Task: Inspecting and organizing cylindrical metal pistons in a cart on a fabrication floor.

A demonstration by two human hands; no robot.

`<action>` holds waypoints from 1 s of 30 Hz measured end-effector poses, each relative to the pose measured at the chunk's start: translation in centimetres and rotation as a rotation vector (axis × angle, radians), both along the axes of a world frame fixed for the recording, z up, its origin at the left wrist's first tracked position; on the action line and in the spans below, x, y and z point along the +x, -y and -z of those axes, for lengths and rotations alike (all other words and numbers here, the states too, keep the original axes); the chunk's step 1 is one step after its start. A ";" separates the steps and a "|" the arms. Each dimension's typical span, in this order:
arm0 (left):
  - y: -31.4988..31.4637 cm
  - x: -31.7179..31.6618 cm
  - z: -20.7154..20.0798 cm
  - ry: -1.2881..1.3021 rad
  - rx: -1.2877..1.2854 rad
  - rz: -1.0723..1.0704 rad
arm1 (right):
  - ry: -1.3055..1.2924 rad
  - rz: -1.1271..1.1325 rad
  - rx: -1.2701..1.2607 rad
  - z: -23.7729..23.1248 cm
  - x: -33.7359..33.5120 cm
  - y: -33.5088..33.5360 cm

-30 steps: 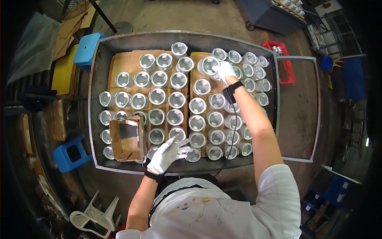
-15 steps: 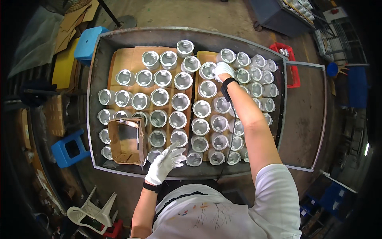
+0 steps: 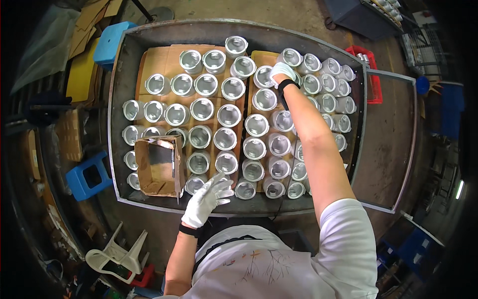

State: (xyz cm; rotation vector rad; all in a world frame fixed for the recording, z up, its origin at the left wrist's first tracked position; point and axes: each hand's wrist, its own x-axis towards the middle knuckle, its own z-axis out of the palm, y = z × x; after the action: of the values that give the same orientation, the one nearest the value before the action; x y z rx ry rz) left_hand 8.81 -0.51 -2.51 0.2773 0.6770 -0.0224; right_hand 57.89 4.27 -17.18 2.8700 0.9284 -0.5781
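Rows of round silver metal cups with tabbed rims stand upright on cardboard inside a shallow metal tray. Reaching to the far right half, my white-gloved right hand is curled down beside a cup. Its fingertips are hidden, so what they grip cannot be made out. My left hand, also gloved, hovers over the near edge, fingers spread and holding nothing. Under its fingers is a cup, and to its left stands an open cardboard box with a thin tool along its right wall.
The tray's metal rim runs around the cups. Beyond its right end are a metal frame and a red crate. Blue stools and a white plastic chair stand on the left. A dark cable passes below my right arm.
The whole tray has shifted slightly upward in the view. My right hand stays curled by the same cup, and my left hand keeps its spread pose near the front edge.
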 end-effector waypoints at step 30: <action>1.7 0.3 4.0 0.396 0.360 0.640 | -1.161 0.412 0.245 -24.0 -33.0 21.8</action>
State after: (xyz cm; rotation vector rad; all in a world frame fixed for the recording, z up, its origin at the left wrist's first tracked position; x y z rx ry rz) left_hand 9.09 -2.19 -6.48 0.8142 0.1723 -0.4493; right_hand 24.93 -17.49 6.85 2.7625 0.4049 -2.4381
